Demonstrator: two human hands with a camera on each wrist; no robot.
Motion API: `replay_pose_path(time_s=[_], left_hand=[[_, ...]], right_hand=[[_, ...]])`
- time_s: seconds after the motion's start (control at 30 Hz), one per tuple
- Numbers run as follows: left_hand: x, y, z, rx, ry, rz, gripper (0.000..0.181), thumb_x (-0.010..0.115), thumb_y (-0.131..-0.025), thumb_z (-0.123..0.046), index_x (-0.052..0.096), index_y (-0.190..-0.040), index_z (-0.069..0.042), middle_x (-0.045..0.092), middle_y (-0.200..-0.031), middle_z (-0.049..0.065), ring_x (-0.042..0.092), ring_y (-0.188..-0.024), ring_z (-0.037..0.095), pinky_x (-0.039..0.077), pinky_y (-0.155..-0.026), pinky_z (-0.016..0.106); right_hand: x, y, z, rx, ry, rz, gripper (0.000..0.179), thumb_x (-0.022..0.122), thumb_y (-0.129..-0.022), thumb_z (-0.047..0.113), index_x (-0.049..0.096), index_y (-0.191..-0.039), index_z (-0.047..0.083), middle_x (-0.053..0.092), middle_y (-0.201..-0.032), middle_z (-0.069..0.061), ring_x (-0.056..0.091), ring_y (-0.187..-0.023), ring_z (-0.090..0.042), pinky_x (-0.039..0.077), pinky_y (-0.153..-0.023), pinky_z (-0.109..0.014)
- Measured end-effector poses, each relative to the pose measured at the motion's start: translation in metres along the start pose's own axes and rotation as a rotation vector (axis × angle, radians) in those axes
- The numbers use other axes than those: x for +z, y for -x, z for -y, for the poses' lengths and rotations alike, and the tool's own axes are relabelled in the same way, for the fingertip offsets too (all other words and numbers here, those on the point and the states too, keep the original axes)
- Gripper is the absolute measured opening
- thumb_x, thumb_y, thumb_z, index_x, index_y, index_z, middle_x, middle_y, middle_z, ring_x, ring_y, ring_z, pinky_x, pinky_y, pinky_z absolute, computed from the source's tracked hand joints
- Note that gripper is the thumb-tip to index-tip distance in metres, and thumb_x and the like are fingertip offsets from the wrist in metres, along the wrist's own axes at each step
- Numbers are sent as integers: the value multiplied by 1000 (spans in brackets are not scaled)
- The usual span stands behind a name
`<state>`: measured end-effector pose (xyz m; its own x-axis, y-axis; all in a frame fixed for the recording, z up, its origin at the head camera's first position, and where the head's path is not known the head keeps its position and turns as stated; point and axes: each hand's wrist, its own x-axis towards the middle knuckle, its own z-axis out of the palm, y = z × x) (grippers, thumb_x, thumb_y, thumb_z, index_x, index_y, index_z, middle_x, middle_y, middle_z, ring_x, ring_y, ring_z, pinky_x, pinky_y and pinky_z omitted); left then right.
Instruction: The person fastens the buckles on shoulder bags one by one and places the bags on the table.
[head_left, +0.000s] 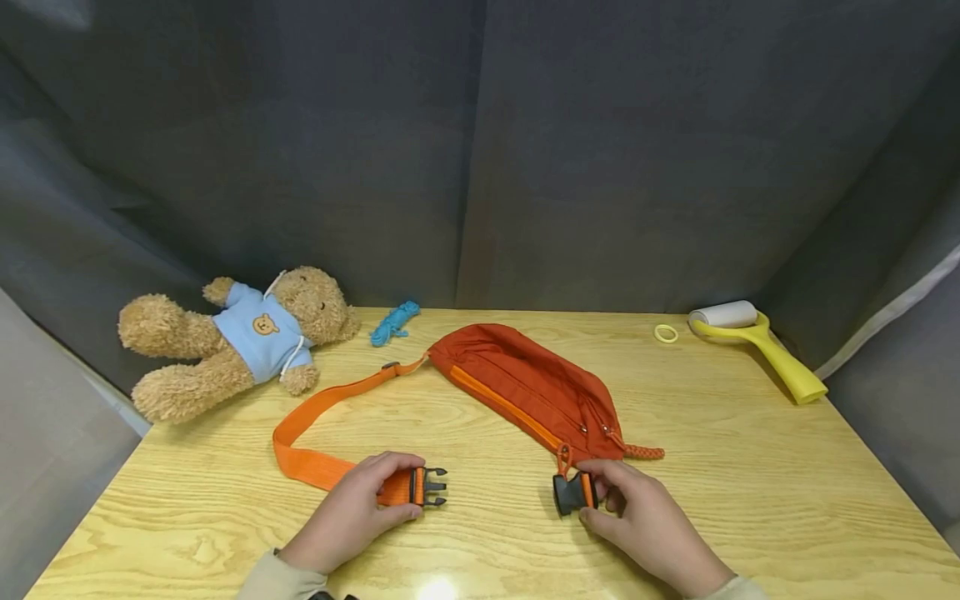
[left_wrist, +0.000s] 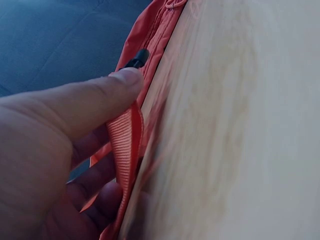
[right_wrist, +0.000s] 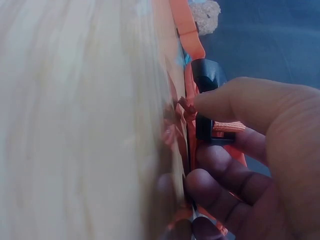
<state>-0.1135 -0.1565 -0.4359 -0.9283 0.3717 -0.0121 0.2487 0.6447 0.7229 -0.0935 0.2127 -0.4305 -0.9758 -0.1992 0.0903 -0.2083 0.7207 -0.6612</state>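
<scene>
A red-orange waist bag (head_left: 525,383) lies on the wooden table, its orange strap (head_left: 315,468) looping out to the left. My left hand (head_left: 367,504) pinches the strap end at the black prong half of the buckle (head_left: 433,487), whose prongs point right. In the left wrist view the thumb presses by the buckle and the ribbed strap (left_wrist: 126,142) hangs below it. With thumb and fingers, my right hand (head_left: 637,512) grips the black socket half of the buckle (head_left: 570,493), close by the bag's lower right end. The two halves are apart, facing each other.
A teddy bear (head_left: 262,333) in a blue hoodie lies at the back left, beside a bundle of blue cord (head_left: 394,323). At the back right are a yellow ring (head_left: 665,333) and a lint roller (head_left: 772,346) with a yellow handle. Dark curtains (head_left: 600,150) stand behind the table.
</scene>
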Motion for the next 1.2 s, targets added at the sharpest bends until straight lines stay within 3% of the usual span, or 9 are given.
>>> replay_pose_path(time_s=[0.57,1.2], left_hand=[[5,1,2,26,-14,-16,51,79,-86,-41,63,-131,-27,61,-127,-12,58,-117,16,49,-97,44],[5,0,-2,32,-17,-6,51,80,-86,-38,62,-132,-25,61,-125,-11,59,-113,15,51,-93,39]], right_hand=[[3,0,0,6,-12,12,46,85,-78,11,68,-121,17,55,-86,8,50,-74,-8,44,-63,-22],[6,-1,4,-41,-19,1,47,84,-78,8,68,-121,13,55,-86,8,51,-71,-6,44,-62,-22]])
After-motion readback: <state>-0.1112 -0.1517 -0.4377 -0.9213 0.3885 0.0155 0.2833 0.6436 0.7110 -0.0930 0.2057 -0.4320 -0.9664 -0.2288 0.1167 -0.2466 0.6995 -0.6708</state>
